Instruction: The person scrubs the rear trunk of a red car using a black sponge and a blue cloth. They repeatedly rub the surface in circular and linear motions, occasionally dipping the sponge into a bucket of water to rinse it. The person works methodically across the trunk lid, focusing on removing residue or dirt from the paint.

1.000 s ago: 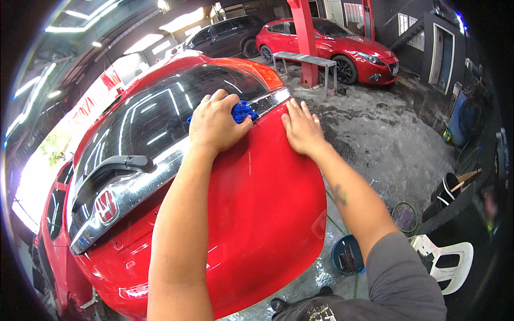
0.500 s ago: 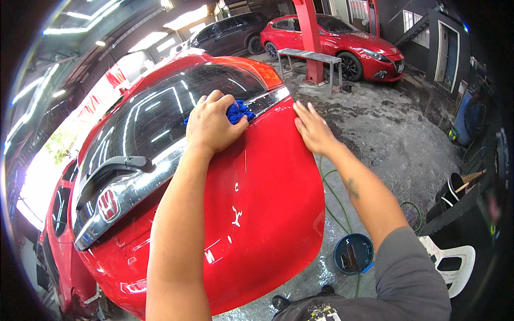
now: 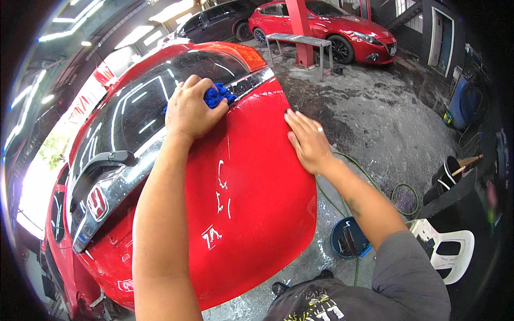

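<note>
My left hand [image 3: 191, 109] is closed around a bunched blue cloth [image 3: 217, 96]. It presses the cloth against the chrome strip [image 3: 249, 84] below the dark rear window [image 3: 136, 107] of a red car. Flat against the side edge of the glossy red tailgate [image 3: 262, 176] lies my right hand [image 3: 309, 142], fingers stretched out and a ring on one of them. Left of my left forearm, a black rear wiper [image 3: 115, 158] and a red-and-chrome badge [image 3: 97, 203] sit on the car. An orange tail light [image 3: 251, 56] is just beyond the cloth.
A dark bucket [image 3: 336, 243] with a blue handle and a green hose [image 3: 369, 174] are on the wet floor at right. Beside them stands a white plastic chair [image 3: 455, 273]. Farther off are a metal bench [image 3: 300, 40], a red post [image 3: 301, 21] and another red car [image 3: 369, 37].
My right hand has slid nearer to me along the tailgate's edge, away from the chrome strip's end. The left hand stays on the strip with the cloth. The whole view has shifted slightly.
</note>
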